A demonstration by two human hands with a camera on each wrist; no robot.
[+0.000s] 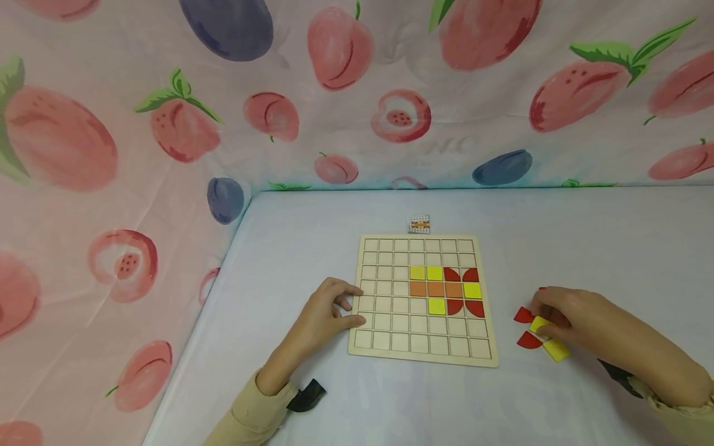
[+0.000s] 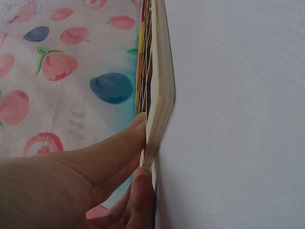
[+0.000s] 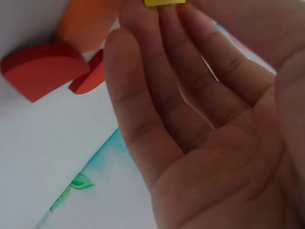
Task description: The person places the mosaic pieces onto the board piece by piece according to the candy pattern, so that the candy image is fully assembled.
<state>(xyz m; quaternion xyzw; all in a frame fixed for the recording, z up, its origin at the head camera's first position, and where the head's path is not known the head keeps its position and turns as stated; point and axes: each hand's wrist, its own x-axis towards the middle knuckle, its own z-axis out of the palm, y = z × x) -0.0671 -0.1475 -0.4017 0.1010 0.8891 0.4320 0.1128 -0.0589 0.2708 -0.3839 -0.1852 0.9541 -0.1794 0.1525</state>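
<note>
A wooden grid board (image 1: 381, 341) lies on the table with yellow, orange and red pieces set in its right half. My left hand (image 1: 319, 313) rests thumb and fingertips on the board's left edge; the left wrist view shows the thumb (image 2: 121, 143) on the rim near a corner. Off the board's right side, my right hand (image 1: 577, 316) pinches a yellow square (image 1: 539, 325) between thumb and fingers. Only a sliver of that yellow square (image 3: 164, 2) shows in the right wrist view. Around the hand lie red quarter-circles (image 1: 529, 340) and another yellow square (image 1: 556, 350).
A small printed pattern card (image 1: 419, 224) lies behind the board. In the right wrist view an orange piece (image 3: 90, 24) stands beside a red quarter-circle (image 3: 45, 71). Fruit-printed cloth (image 1: 334, 118) hangs along the back and left of the pale table (image 1: 279, 248).
</note>
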